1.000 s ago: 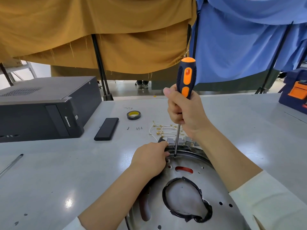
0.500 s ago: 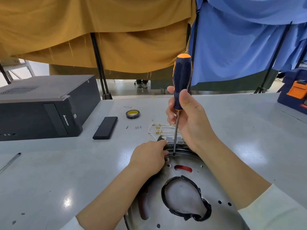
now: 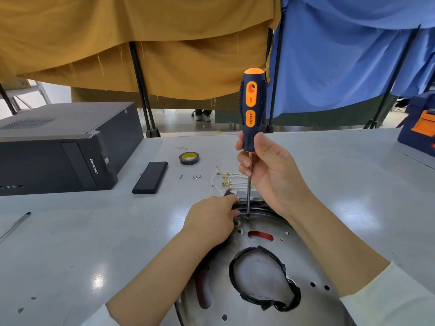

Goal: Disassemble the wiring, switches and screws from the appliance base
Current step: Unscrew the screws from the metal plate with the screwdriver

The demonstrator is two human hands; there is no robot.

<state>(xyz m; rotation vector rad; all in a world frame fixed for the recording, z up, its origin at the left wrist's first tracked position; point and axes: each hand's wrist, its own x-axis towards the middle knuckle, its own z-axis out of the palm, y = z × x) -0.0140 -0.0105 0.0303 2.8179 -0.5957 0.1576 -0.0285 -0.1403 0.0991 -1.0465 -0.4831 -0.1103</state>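
Appliance base [image 3: 289,260], a round metal plate with punched holes and a black-edged cutout, lies flat at the near edge of the grey table [image 3: 98,231]. Right hand [image 3: 270,177] grips the lower end of the screwdriver [image 3: 252,109] handle, fingers curled round it; the tool stands upright with its tip set on the plate's far rim. Left hand [image 3: 211,220] rests on that rim just left of the tip, fingers curled over the edge and pinching a small dark part there; what it is cannot be told. Grey switch blocks [image 3: 242,196] sit against the rim behind the shaft, partly hidden by both hands. Just beyond lie loose white wires [image 3: 226,180] with brass terminals. Farther left on the table: small screws [image 3: 196,177], a roll of black tape [image 3: 189,158], a flat black case [image 3: 150,177], and a black computer tower [image 3: 58,147] lying on its side. A pen [image 3: 14,225] lies at the left edge. Ochre and blue cloths hang behind.
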